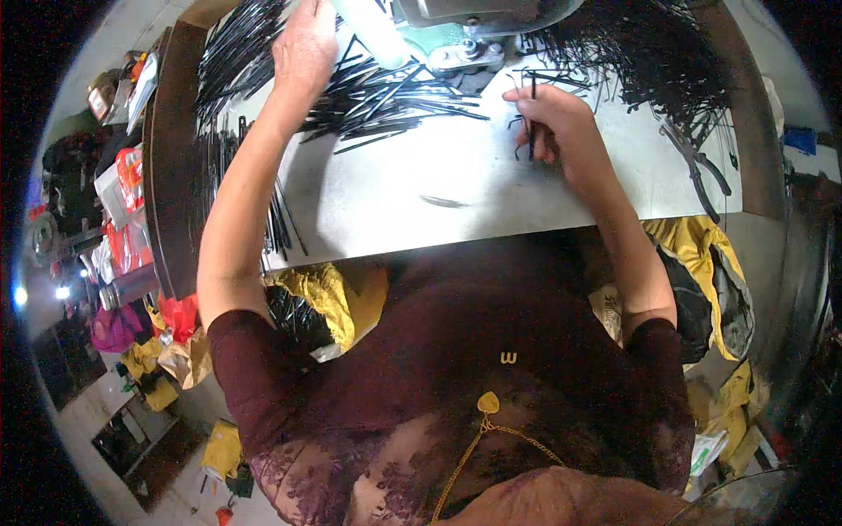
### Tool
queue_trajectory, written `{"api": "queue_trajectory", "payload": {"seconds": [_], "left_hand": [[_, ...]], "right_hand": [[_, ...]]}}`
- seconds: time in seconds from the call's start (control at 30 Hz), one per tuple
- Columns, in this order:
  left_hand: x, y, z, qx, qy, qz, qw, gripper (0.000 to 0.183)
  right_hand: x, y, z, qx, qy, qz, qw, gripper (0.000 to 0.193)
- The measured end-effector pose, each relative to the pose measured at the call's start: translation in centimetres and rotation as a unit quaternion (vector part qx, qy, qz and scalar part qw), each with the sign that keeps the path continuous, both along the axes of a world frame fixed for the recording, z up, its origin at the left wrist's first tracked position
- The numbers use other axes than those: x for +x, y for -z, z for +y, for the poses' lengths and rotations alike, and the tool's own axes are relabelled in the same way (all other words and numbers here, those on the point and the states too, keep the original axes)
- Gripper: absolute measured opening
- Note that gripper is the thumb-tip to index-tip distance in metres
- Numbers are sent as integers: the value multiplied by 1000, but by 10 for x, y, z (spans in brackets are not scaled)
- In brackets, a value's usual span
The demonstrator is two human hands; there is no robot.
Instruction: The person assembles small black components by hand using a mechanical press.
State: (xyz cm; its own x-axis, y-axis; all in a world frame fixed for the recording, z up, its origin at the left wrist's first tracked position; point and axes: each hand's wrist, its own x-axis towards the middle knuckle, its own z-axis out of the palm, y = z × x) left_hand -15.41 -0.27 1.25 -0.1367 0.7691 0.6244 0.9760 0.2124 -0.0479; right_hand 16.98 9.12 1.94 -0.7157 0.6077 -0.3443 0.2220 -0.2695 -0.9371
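My right hand (561,123) pinches a slim black rod (531,114) upright between thumb and fingers, over the white tabletop (395,193). A few thin black pieces with hooked ends lie around and behind its fingers. At the top edge, my left hand (305,53) is beside a pale, brightly lit cylinder (373,35). Its fingers run out of the picture, so its grip is hidden. Between the hands stands a machine with a metal clamp (465,57). Straight black rods (377,96) lie in a loose heap just right of my left forearm.
More black rods (232,66) pile up at the far left. A tangled heap of thin dark pieces (640,53) fills the far right, with dark-handled pliers (697,167) nearby. Wooden sides (175,158) border the table. Yellow sacks (702,263) hang below its front edge.
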Motion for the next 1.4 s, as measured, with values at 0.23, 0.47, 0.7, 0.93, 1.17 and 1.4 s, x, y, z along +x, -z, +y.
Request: {"api": "queue_trajectory", "payload": {"seconds": [0.23,0.47,0.7,0.93,1.17,1.4], "left_hand": [[129,-18,-14,-53,37,-780,622,20],[147,18,3,133,108,-884,434,26],[150,27,11,143,132,-878,436,37],[147,26,10,119,142,-888,422,30],[148,26,9,113,147,-886,425,29],[154,21,9,128,134,-885,428,29]], "right_hand": [[-38,15,11,25,-63,111,991,35],[-55,15,0,0,-16,122,992,24],[-52,19,1,32,3,146,989,24],[-53,20,0,39,19,157,987,26],[-53,19,0,39,22,161,986,26],[-54,25,1,26,26,171,985,25]]}}
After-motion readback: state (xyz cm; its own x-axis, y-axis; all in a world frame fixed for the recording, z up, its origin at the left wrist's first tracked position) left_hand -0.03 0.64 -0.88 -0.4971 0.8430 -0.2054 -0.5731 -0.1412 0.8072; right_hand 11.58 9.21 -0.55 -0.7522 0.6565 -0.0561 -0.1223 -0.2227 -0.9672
